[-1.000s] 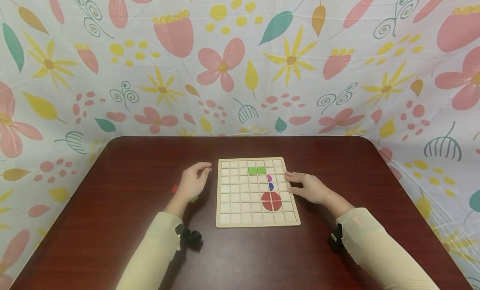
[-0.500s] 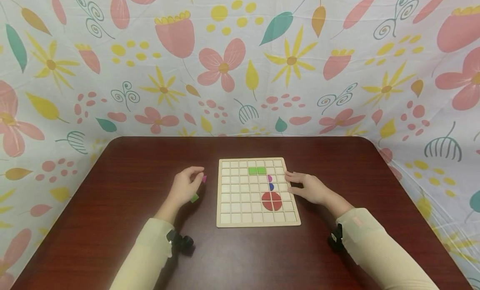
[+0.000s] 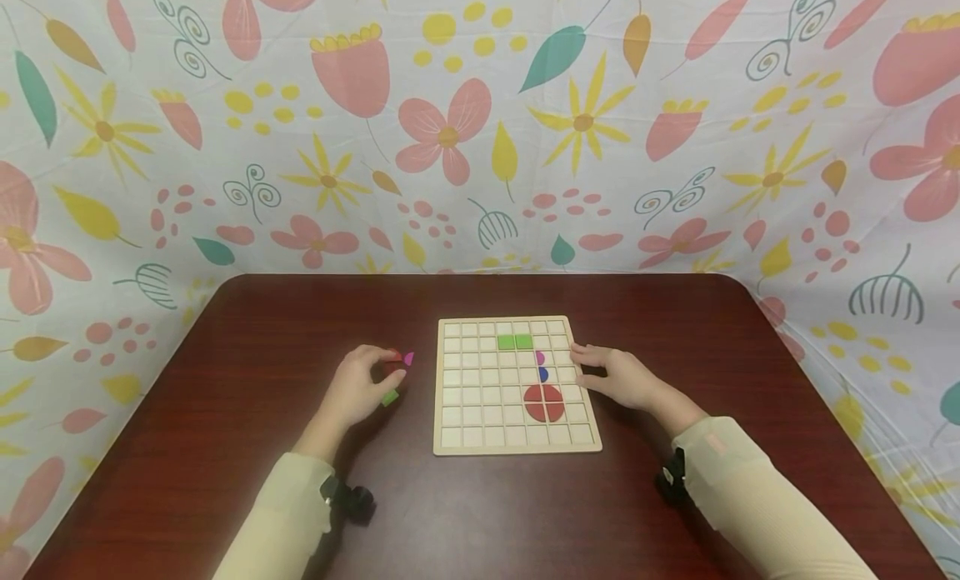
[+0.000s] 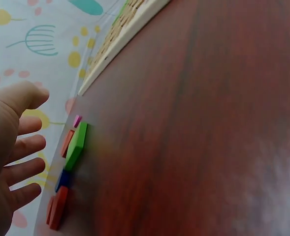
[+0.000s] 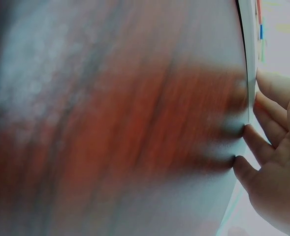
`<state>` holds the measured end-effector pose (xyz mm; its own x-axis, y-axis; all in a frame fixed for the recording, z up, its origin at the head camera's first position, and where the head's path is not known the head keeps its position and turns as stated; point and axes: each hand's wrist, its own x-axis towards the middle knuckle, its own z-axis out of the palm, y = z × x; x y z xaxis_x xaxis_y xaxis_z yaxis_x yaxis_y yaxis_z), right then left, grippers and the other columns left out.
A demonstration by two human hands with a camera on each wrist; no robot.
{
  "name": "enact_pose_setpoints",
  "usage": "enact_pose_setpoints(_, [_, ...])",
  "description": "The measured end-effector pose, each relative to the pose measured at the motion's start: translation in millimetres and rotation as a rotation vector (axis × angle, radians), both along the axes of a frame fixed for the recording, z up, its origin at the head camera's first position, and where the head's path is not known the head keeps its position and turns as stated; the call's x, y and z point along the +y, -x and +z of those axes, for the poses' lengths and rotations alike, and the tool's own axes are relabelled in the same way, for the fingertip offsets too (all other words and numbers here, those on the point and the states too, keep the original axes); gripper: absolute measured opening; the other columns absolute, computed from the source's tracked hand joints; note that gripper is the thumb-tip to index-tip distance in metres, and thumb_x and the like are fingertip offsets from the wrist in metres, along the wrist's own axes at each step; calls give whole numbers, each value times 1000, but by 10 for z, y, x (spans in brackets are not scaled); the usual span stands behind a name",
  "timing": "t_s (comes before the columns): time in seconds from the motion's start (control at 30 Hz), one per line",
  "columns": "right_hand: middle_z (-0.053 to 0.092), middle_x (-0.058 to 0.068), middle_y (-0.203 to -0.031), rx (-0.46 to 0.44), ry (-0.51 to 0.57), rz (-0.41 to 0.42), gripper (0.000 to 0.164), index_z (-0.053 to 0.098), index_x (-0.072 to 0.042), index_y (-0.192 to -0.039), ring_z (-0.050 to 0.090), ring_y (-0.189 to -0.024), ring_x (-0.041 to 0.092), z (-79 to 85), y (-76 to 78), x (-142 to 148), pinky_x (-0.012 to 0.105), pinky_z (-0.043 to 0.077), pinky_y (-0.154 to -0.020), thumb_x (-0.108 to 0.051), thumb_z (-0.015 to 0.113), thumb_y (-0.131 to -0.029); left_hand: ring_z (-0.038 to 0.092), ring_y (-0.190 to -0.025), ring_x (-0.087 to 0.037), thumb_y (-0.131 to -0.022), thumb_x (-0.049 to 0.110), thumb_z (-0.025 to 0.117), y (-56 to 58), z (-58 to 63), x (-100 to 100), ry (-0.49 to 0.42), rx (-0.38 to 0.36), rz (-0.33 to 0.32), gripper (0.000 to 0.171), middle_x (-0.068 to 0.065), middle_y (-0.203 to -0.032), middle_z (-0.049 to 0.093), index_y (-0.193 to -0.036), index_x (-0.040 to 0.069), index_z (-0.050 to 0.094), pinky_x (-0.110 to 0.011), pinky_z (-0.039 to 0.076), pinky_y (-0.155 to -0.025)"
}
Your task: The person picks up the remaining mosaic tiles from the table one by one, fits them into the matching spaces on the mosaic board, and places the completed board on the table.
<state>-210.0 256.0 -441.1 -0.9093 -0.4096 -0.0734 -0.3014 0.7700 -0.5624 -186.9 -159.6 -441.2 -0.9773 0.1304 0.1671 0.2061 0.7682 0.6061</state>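
Note:
My left hand (image 3: pixel 356 386) hovers over loose pieces left of the board, thumb and fingers apart and holding nothing. Near its fingertips lie a red piece (image 3: pixel 393 355) and a pink piece (image 3: pixel 408 358), with a green piece (image 3: pixel 389 397) by the thumb. The left wrist view also shows a blue piece (image 4: pixel 63 180) and more red pieces (image 4: pixel 59 208) beside that hand. My right hand (image 3: pixel 618 376) touches the right edge of the wooden grid board (image 3: pixel 472 412) with extended fingers.
On the board sit two green squares (image 3: pixel 514 342), a pink half-round piece (image 3: pixel 540 358), a blue half-round piece (image 3: pixel 543 374) and red quarter pieces forming a circle (image 3: pixel 553 393). The dark wooden table (image 3: pixel 480 513) meets a flower-patterned cloth (image 3: pixel 450 213) at the back.
My left hand has drawn back left and slightly down, away from the board, its thumb and fingers spreading. The pink and red pieces now show beyond its fingertips. My right hand stays put.

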Motion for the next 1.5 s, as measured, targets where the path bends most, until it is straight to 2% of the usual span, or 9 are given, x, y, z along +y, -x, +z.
enact_pose_setpoints(0.23, [45, 11, -144, 1, -1, 3, 49, 51, -3, -134, 35, -137, 36, -3, 4, 5, 55, 33, -107, -20, 64, -90, 50, -112, -32, -78, 37, 75, -60, -58, -61, 85, 24, 39, 44, -11, -114, 59, -109, 7, 67, -54, 39, -95])
enact_pose_setpoints(0.43, [45, 12, -144, -2, 1, 1, 50, 51, -3, -135, 34, -137, 36, 4, -1, 4, 55, 33, -106, -20, 64, -90, 50, -112, -33, -73, 39, 77, -98, -76, -114, 132, 23, 21, 45, -12, -114, 59, -105, 8, 67, -55, 36, -97])
enact_pose_setpoints(0.7, [44, 11, -145, -7, 4, -1, 50, 50, -4, -135, 34, -137, 36, -5, 2, 9, 55, 33, -106, -21, 64, -89, 52, -111, -35, -71, 40, 79, -127, -97, -159, 207, 35, 6, 41, -13, -112, 60, -95, 8, 70, -57, 39, -92])
enact_pose_setpoints(1.03, [45, 11, -145, -8, 4, -3, 50, 51, -4, -134, 34, -137, 37, 9, -11, 3, 55, 33, -106, -20, 65, -89, 53, -110, -36, -71, 36, 79, -138, -98, -178, 214, 35, -3, 29, -13, -112, 61, -84, 11, 70, -58, 39, -90])
enact_pose_setpoints(1.3, [44, 11, -145, -13, 0, -1, 50, 51, -4, -134, 34, -137, 37, 20, -18, -4, 55, 33, -107, -20, 64, -89, 56, -103, -32, -73, 32, 78, -131, -128, -169, 196, 54, -5, 25, -10, -107, 62, -82, 10, 72, -54, 42, -87])
enact_pose_setpoints(1.5, [45, 11, -144, -11, 8, -3, 50, 51, -3, -134, 34, -137, 37, 29, -20, -2, 55, 33, -107, -19, 65, -89, 56, -102, -31, -73, 31, 77, -124, -120, -159, 169, 47, 5, 29, -11, -106, 63, -86, 6, 71, -53, 42, -88])
